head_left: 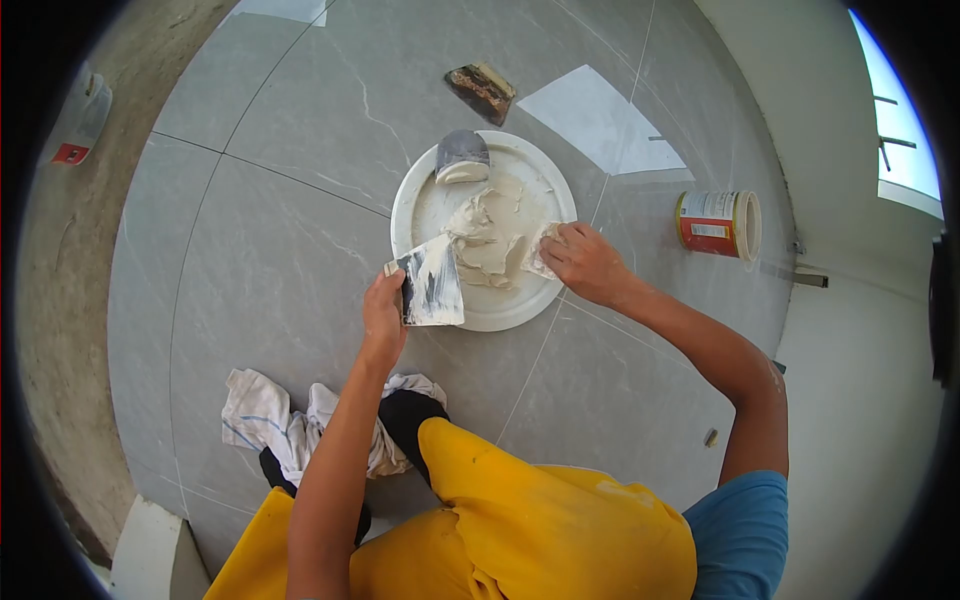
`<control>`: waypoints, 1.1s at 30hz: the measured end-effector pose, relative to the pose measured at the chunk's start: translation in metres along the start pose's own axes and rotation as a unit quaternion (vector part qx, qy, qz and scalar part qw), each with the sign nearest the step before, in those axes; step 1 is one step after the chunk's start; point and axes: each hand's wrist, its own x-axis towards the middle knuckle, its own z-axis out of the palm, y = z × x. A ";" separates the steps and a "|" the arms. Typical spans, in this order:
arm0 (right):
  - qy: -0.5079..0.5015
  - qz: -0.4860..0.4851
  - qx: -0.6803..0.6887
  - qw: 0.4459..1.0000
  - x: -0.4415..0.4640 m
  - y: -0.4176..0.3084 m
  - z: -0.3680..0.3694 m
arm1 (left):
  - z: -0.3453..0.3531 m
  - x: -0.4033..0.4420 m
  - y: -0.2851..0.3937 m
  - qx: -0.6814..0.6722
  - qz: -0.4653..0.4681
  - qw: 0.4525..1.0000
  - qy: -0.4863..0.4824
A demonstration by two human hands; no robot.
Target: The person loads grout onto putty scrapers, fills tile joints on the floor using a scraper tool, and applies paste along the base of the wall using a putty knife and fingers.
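A round white lid [410, 205] lies on the grey tiles, with wet cream paste [478, 222] spread over its middle. My left hand [383, 310] is closed on a flat scraper [433, 285], whose paste-smeared blade lies over the lid's lower left edge. At the lid's right side my right hand [580, 262] pinches a small pale scraper [536, 256], coated with paste and partly hidden by my fingers. A dark blade [462, 150] with a lump of paste on it rests at the top of the lid.
Beyond the lid lies a stained scraper [480, 92]. A red and white tub [710, 224] rests on its side at the right, near the wall [850, 330]. Crumpled cloth [262, 410] lies by my feet. A clear bucket [88, 115] is at the far left.
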 end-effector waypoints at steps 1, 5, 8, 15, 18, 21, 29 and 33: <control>0.100 0.036 0.025 0.994 0.009 -0.002 -0.005 | -0.001 0.000 0.000 0.005 0.011 1.000 -0.009; 0.170 0.049 0.037 0.983 0.004 -0.014 0.026 | 0.000 0.002 -0.002 0.008 0.013 1.000 -0.023; -0.011 0.029 0.010 0.999 -0.002 -0.004 0.007 | -0.002 0.003 -0.004 0.013 0.027 1.000 -0.006; 0.244 0.201 0.308 0.897 0.004 -0.023 -0.038 | 0.015 -0.002 -0.014 0.071 0.042 0.996 0.023; 0.349 0.183 0.412 0.822 0.020 -0.058 -0.059 | 0.043 -0.027 -0.005 0.030 -0.035 0.998 0.030; 0.356 0.135 0.272 0.884 0.024 -0.071 -0.046 | 0.058 -0.036 -0.004 -0.032 -0.048 0.997 0.057; 0.248 0.219 0.139 0.933 0.038 -0.006 -0.011 | 0.027 -0.019 0.010 -0.034 0.073 0.997 -0.017; 0.194 0.250 0.058 0.947 0.074 0.004 0.001 | 0.012 -0.006 -0.008 0.023 0.111 0.994 0.003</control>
